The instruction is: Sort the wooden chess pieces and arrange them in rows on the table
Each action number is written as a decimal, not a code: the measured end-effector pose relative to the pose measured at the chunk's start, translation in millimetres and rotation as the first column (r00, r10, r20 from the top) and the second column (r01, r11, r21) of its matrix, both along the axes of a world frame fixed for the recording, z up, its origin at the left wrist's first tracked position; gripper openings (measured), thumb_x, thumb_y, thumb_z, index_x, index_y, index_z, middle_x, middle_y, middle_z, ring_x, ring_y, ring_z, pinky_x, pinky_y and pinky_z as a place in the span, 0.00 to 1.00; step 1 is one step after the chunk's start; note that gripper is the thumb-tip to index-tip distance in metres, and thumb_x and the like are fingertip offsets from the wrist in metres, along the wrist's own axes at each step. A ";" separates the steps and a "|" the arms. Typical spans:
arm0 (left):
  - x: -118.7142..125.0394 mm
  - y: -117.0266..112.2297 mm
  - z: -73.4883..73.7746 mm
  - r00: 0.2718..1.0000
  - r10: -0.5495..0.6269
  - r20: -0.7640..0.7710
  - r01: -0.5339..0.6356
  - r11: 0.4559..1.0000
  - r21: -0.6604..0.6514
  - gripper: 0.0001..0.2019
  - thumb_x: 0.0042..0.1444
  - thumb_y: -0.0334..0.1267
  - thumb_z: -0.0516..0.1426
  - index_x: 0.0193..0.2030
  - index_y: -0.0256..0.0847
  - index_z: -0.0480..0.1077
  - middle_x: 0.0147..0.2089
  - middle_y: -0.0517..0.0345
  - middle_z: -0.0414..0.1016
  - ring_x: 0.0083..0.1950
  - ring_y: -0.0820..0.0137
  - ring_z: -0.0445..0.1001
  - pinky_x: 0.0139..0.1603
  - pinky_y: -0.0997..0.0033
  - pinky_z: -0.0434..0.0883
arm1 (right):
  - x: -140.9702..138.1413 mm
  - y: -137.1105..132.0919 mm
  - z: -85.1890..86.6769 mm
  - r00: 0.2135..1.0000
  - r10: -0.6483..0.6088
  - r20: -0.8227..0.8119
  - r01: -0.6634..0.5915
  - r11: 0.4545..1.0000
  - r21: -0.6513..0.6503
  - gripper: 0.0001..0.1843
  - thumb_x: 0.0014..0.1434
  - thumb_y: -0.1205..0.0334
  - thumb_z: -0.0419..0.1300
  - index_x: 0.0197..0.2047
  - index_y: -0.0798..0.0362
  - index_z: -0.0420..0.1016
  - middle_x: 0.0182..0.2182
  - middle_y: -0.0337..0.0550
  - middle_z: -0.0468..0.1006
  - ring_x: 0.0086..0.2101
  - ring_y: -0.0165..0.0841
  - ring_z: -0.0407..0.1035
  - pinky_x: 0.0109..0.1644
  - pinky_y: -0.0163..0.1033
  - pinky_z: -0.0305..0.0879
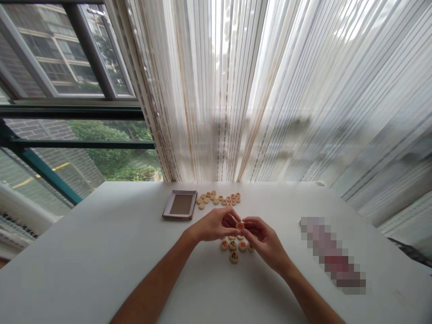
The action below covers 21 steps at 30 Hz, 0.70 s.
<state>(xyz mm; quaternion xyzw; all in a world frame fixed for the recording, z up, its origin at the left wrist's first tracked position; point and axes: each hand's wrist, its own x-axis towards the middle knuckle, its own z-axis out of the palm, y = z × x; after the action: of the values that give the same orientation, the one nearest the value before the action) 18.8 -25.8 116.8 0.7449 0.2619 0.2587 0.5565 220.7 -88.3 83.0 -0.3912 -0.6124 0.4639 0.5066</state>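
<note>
Between the fingertips of both hands is a round wooden Chinese chess piece [240,226] with a red character facing me. My left hand [218,223] grips it from the left, thumb below and fingers above. From the right, my right hand [262,234] pinches the same piece. Just under the hands lie several more pieces, among them a red-marked piece [242,245], a black-marked piece [232,245] and a black-marked piece [234,257] nearest me. My hands partly cover some of these.
Behind my hands, loose chess pieces [206,200] lie scattered, some blank side up, some with red characters. A shallow open box [182,204] sits to their left on the white table [101,252]. A pixelated long object [332,256] lies at right. Striped curtains [216,90] hang behind.
</note>
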 end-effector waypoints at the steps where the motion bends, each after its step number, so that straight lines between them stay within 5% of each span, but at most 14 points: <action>1: -0.1 0.3 -0.4 1.000 -0.012 0.009 0.012 1.000 -0.026 0.17 0.51 0.41 0.67 0.45 0.36 0.70 0.39 0.49 0.81 0.41 0.63 0.81 0.41 0.65 0.76 | -0.1 -0.2 -0.1 1.000 0.000 0.014 0.000 1.000 0.012 0.13 0.62 0.57 0.63 0.48 0.50 0.72 0.43 0.46 0.78 0.43 0.37 0.75 0.49 0.42 0.73; 11: 0.4 2.5 -2.1 0.993 -0.055 0.104 0.074 0.979 -0.190 0.20 0.53 0.45 0.66 0.47 0.35 0.69 0.38 0.47 0.81 0.39 0.63 0.80 0.39 0.65 0.75 | -0.2 -0.6 -0.3 0.997 -0.041 0.068 0.036 0.996 0.079 0.11 0.63 0.57 0.62 0.47 0.50 0.72 0.41 0.45 0.78 0.41 0.37 0.76 0.47 0.42 0.74; 21: 9.0 4.1 -15.7 0.989 0.037 0.145 0.003 0.965 -0.262 0.19 0.49 0.44 0.68 0.41 0.36 0.68 0.33 0.52 0.79 0.34 0.67 0.79 0.36 0.68 0.74 | -3.4 -3.9 3.6 0.983 -0.086 0.162 0.058 0.983 0.173 0.09 0.64 0.59 0.61 0.47 0.50 0.72 0.38 0.44 0.79 0.36 0.36 0.76 0.43 0.40 0.74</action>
<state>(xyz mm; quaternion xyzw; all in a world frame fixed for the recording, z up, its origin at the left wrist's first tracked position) 27.7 -21.7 101.0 0.6414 0.2577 0.2816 0.6655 217.3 -92.1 86.6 -0.4070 -0.6754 0.3573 0.5006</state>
